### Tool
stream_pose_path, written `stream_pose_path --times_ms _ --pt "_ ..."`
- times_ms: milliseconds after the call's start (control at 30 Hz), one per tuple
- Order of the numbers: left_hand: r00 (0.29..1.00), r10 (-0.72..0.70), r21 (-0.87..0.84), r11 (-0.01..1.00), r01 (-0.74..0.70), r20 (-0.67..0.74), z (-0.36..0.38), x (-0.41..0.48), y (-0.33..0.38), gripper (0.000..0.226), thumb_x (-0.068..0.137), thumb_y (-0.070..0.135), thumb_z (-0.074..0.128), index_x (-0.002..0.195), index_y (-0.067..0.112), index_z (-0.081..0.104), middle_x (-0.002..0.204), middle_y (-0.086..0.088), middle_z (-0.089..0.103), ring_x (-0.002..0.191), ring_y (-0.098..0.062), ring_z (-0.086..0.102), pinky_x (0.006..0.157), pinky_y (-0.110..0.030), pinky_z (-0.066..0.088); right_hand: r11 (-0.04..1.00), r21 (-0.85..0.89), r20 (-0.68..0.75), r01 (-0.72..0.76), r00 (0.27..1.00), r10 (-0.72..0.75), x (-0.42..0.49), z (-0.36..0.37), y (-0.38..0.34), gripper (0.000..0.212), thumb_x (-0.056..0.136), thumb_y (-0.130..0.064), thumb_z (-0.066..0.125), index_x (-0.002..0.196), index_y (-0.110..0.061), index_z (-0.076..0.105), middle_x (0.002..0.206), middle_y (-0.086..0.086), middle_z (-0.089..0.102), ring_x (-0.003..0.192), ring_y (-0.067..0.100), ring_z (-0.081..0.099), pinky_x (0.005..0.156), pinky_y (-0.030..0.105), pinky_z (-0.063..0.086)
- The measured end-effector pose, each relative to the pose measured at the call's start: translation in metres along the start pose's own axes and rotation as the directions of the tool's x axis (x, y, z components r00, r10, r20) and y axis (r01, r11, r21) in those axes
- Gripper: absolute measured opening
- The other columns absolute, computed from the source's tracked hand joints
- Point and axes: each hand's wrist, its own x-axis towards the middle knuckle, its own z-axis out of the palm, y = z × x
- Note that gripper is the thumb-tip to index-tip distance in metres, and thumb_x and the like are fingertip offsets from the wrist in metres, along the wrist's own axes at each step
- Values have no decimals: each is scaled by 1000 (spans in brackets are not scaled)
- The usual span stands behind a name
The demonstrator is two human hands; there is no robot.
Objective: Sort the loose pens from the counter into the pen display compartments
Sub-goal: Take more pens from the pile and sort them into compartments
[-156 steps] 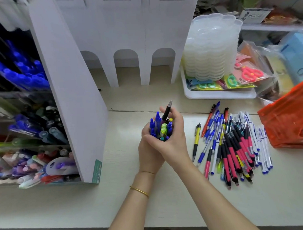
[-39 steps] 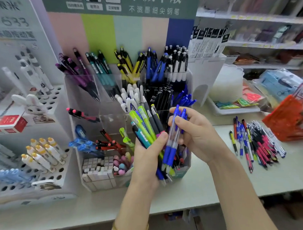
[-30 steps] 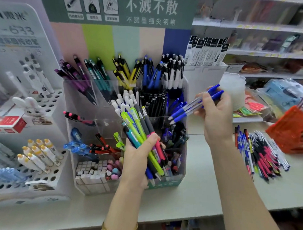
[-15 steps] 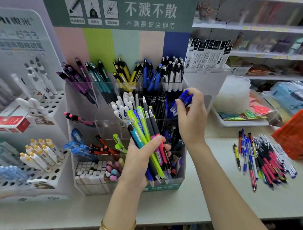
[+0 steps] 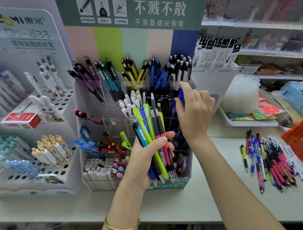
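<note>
Left hand gripping pens, right hand at display, pale counter, shelves

Pen display: clear glossy plastic. Pens in left hand: smooth plastic, matt rubbery grips. Counter: smooth matt.

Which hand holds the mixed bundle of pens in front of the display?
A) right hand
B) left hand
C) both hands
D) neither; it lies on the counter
B: the left hand grips the bundle of pens, while the right hand reaches to the blue pens in the display.
</note>
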Motion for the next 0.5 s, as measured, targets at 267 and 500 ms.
stream_pose_path --times_ms 267,500 --pt "999 -42 38 998 43 -12 -3 -3 1 57 73 14 67 124 -6 52 79 -9 68 66 -22 62 58 -32 55 993 -15 -14 -119 993 119 -2 5 -9 39 81 -23 69 119 -16 65 79 -3 66 86 17 42 74 32 30" --pt "997 -65 3 998 65 -40 -7 -8 3 52 70 11 68 117 -8 55 83 -15 67 68 -23 68 58 -31 56 971 147 191 -190 968 161 5 -9 6 40 92 -30 51 130 -20 59 94 7 60 89 28 51 75 32 33"
